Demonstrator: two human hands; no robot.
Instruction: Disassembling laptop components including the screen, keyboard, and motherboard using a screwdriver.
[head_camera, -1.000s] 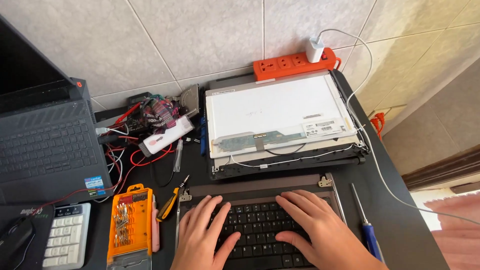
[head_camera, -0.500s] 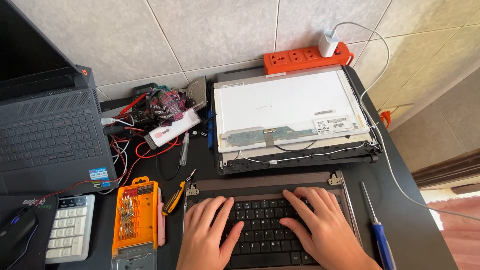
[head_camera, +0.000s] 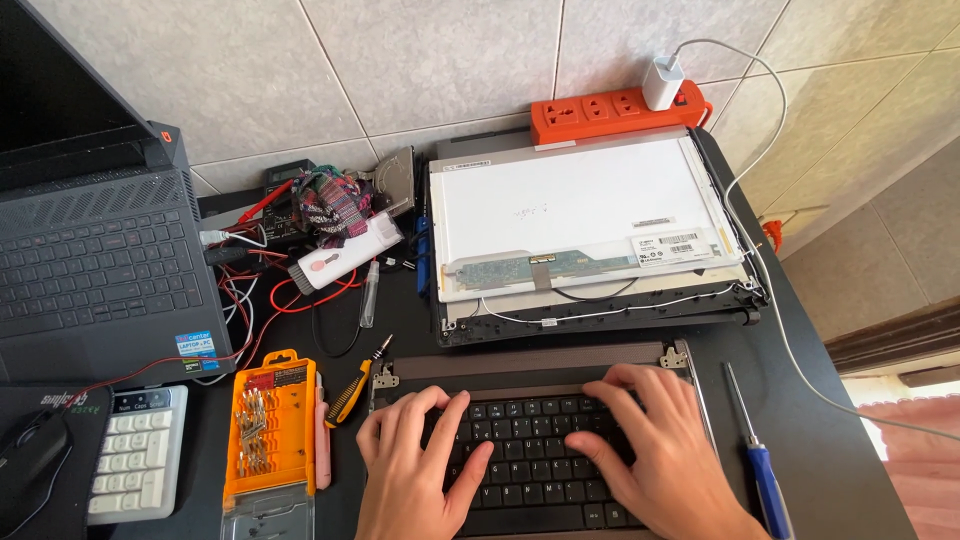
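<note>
Fingers (head_camera: 440, 420) of both hands spread flat, pressing on black laptop keyboard (head_camera: 535, 465), gripping nothing.
Left hand (head_camera: 415, 470) covers the keyboard's left part, right hand (head_camera: 655, 455) its right part; the keyboard sits in the laptop base (head_camera: 530, 362) at the near centre of the black table (head_camera: 830, 420). Risk: uneven pressure could bend the keyboard or pop a keycap, judging by the splayed fingers. Bare screen panel (head_camera: 580, 215) lies face down just beyond the base on its lid, thin wires showing at its near edge; a forward slip of a hand could snag them. Blue-handled screwdriver (head_camera: 762, 470) lies just right of the right hand, near the table edge; an elbow nudge could roll it off. Yellow-handled pliers (head_camera: 358, 385) and orange bit case (head_camera: 268, 425) are near the left hand.
</note>
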